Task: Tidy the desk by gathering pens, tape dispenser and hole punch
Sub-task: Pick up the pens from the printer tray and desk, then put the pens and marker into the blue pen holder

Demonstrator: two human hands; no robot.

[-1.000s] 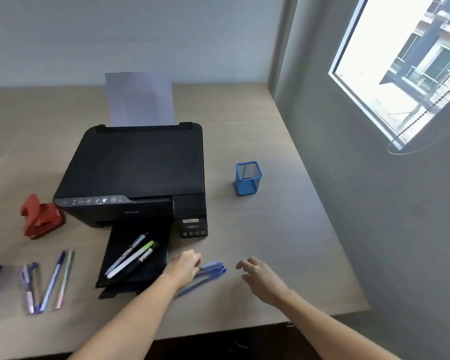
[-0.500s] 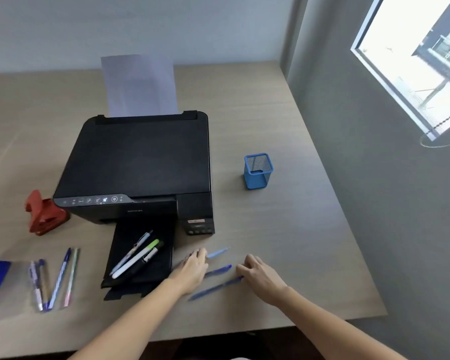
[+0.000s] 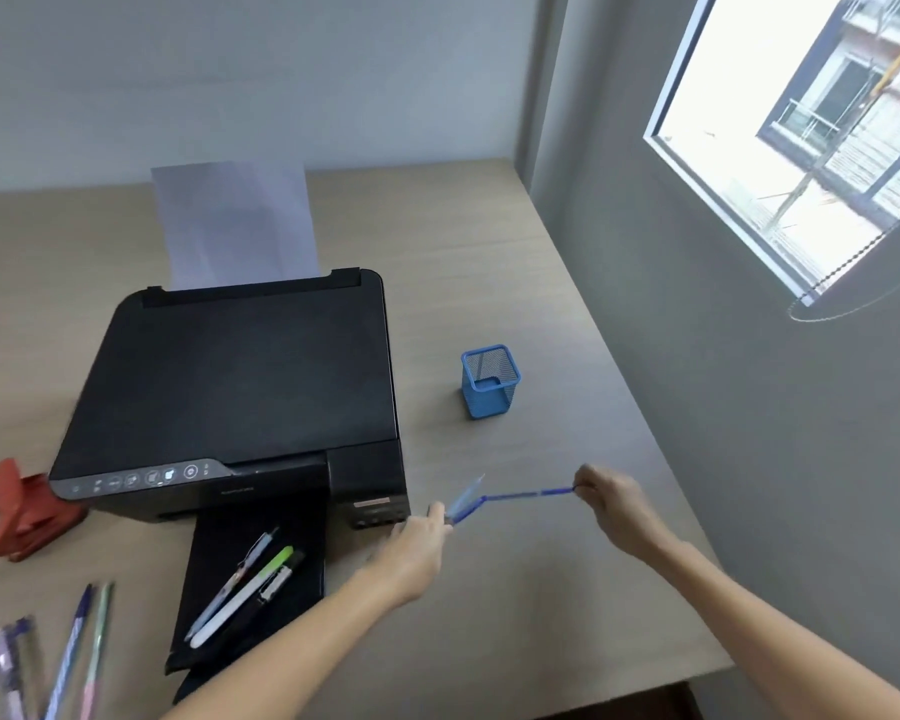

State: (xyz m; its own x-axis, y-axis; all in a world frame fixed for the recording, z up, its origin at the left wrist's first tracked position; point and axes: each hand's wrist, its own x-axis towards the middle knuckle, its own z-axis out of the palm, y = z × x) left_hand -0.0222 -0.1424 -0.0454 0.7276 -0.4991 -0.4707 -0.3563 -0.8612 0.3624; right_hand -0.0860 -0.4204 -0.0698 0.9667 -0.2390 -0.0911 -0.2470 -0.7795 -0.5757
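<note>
The left hand (image 3: 419, 543) pinches pens (image 3: 463, 504); the right hand (image 3: 611, 504) pinches another pen (image 3: 528, 495). Carry them to the cup (image 3: 489, 383) beyond and drop them in upright.

Your right hand (image 3: 611, 504) pinches the end of a blue pen (image 3: 528, 494) lifted above the desk (image 3: 515, 283). Your left hand (image 3: 417, 548) grips two more pens (image 3: 463, 504) just right of the black printer (image 3: 240, 387). The blue mesh holder (image 3: 489, 384) stands farther back. Three pens (image 3: 245, 584) lie on the printer's output tray. At the left, a red hole punch (image 3: 24, 511) sits beside the printer, with more pens (image 3: 74, 652) nearer to you.
</note>
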